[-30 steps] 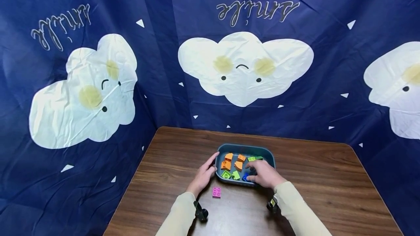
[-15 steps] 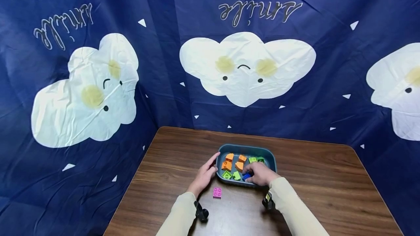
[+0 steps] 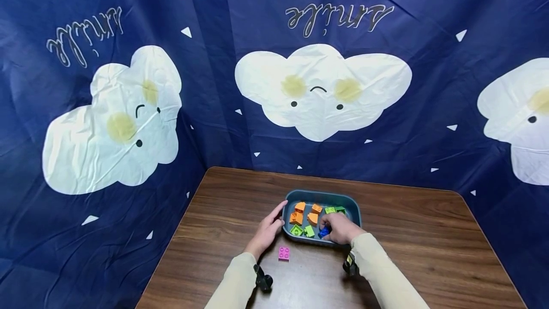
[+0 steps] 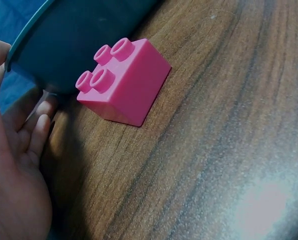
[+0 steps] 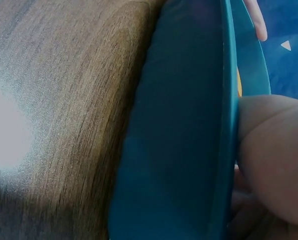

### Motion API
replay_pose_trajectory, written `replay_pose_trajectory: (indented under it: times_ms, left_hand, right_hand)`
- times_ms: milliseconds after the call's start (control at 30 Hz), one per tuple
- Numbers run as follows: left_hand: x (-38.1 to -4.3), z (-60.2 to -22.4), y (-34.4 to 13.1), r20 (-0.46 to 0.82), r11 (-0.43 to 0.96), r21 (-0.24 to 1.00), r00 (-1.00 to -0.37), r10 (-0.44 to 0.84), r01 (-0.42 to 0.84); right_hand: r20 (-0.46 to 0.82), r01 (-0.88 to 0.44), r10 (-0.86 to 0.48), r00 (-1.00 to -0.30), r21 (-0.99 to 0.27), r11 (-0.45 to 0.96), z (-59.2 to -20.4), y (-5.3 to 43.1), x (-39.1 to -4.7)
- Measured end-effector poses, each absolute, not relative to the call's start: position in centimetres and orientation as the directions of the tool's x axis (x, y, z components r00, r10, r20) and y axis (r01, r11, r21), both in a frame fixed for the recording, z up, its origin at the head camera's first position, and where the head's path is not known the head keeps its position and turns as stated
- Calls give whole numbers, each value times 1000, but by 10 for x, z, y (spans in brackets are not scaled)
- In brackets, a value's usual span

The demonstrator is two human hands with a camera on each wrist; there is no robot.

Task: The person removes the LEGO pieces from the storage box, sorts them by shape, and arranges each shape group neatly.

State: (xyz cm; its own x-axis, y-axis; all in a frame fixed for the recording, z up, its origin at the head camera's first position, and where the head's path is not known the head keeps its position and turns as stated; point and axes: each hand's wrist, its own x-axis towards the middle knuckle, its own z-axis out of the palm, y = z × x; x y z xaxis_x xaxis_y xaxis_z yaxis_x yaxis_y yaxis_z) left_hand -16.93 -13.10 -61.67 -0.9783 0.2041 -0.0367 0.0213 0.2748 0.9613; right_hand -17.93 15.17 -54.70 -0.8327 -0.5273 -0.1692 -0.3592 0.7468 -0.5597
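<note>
A dark teal tray (image 3: pixel 318 193) stands on the wooden table, with toy building bricks inside. My left hand (image 3: pixel 263 236) rests against the tray's left end, its index finger stretched along the outside and its thumb at the near corner. Inside the tray's near right part, my right hand (image 3: pixel 342 229) pinches a blue brick (image 3: pixel 324 232) between thumb and fingers. The right wrist view hides that brick behind the tray wall (image 5: pixel 188 120) and the hand. A pink brick (image 4: pixel 131 82) with studs up sits on the table, in front of the tray and beside my left hand.
Several orange bricks (image 3: pixel 296 217) lie in the tray's left and middle. Light green bricks (image 3: pixel 309 231) are near its front, with a light green (image 3: pixel 330 210) and a dark green brick (image 3: pixel 340 210) at the back right. A blue cloth printed with clouds (image 3: pixel 322 92) hangs behind the table (image 3: pixel 411 232).
My right hand has moved left and down within the tray and its fingers have come together on the blue brick, which has turned slightly. The left hand has stayed at the tray's end.
</note>
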Motion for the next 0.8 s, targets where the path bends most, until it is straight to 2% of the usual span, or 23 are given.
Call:
replay_pose_trajectory:
  times_ms: [300,500,800]
  left_hand:
    - [-169,-613,-129,-26,285,958,-980,199,33]
    - [-160,-591,-126,-22,255,966,-980,200,31]
    - [-154,-580,-127,-18,263,964,-979,204,37]
  right_hand:
    - [-154,-337,-490,-858,-550,764,-547,152,-179]
    - [-130,-274,-408,-904,-557,784,-543,153,-176]
    - [18,-295,-347,-938,-572,765,-533,157,-161]
